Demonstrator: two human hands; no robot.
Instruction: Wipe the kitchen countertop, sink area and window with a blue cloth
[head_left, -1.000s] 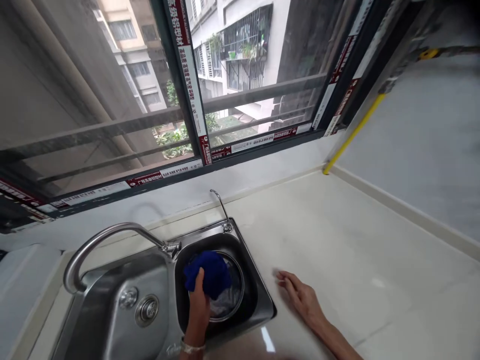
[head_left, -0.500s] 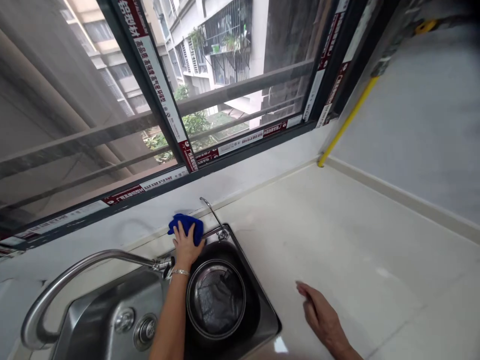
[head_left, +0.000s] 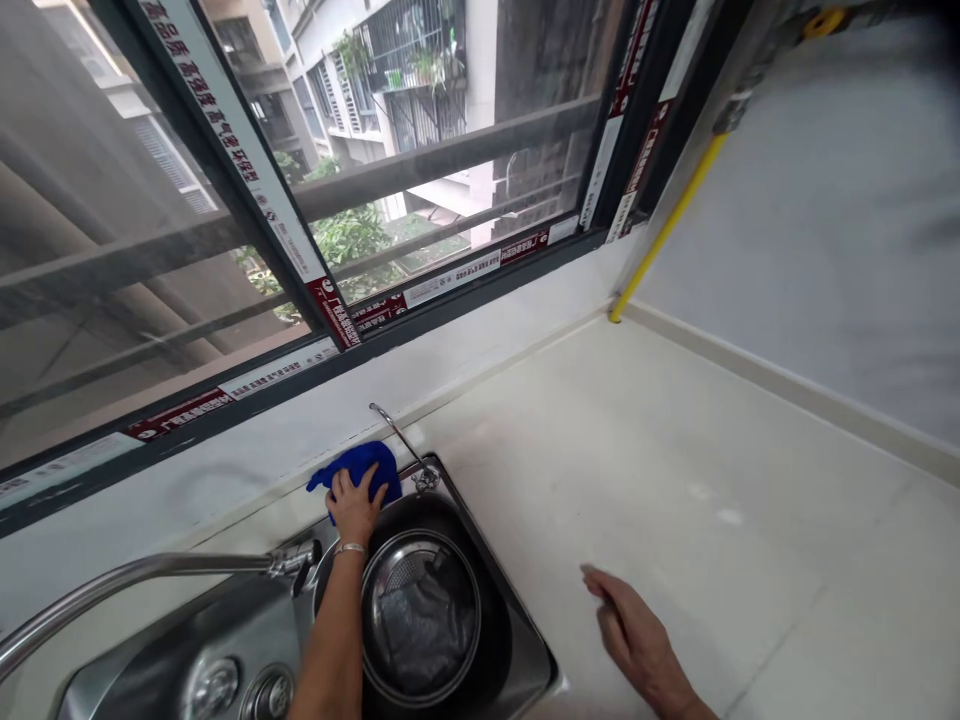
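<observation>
My left hand [head_left: 352, 506] presses a blue cloth [head_left: 358, 467] flat on the counter strip behind the steel sink [head_left: 525, 650], fingers closed over the cloth. The cloth lies just left of a thin curved tap [head_left: 401, 443] at the sink's back rim. Below my wrist, a round metal strainer basket [head_left: 421, 618] sits in the small right basin. My right hand [head_left: 637, 640] rests flat on the pale countertop [head_left: 675, 480] to the right of the sink, fingers stretched out and holding nothing.
A long chrome faucet [head_left: 135, 578] reaches in from the left over the larger basin. A window with a dark frame [head_left: 247, 190] runs behind the counter. A yellow pipe [head_left: 667, 225] climbs the corner beside the grey wall on the right.
My left hand lifted the blue cloth out of the right basin and set it on the strip behind the sink, then slid it slightly left. My right hand stayed on the counter.
</observation>
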